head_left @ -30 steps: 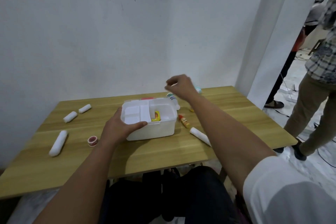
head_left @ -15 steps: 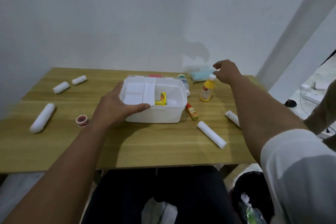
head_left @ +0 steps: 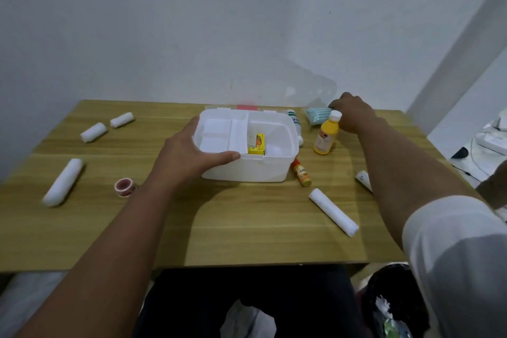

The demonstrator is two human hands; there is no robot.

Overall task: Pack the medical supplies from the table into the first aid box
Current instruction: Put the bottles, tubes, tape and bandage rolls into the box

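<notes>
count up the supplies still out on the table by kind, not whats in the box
white gauze rolls: 5
bottles: 3 (yellow bottle, small orange bottle, white bottle)
tape roll: 1
teal packet: 1
total: 10

We see a wooden counter (head_left: 247, 228): white box (head_left: 247, 170), 4 gauze rolls (head_left: 333, 212), tape ring (head_left: 124, 186), yellow bottle (head_left: 326, 136), small orange bottle (head_left: 301, 174), teal packet (head_left: 317, 114).

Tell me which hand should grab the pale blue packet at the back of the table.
Right. The right hand already rests on the blue packet, while the left hand grips the box.
</notes>
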